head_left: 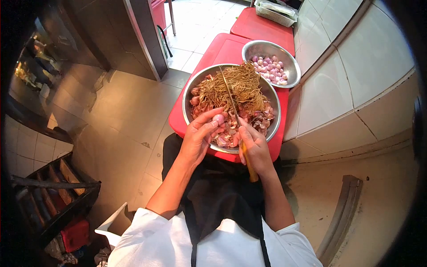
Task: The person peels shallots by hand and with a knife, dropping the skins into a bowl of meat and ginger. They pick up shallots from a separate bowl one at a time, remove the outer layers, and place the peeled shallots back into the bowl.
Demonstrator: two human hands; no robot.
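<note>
In the head view, my left hand (198,133) pinches a small pinkish shallot (218,119) between thumb and fingers. My right hand (254,149) is wrapped round a knife (231,95) with a yellowish handle, its long blade pointing up and away over the bowl. Both hands are above the near part of a large metal bowl (276,116). Inside it lie a heap of dry brown roots (240,86), loose papery skins (262,118) and some unpeeled shallots (195,100) at the left side. Behind and to the right, a smaller metal bowl (294,73) contains peeled shallots (271,69).
The bowls stand on a red stool or table (218,49). Farther back, another red surface (249,24) carries a white basket (278,16). A tiled wall (338,89) runs close on the right. A dark slatted wooden rack (58,191) stands at the lower left.
</note>
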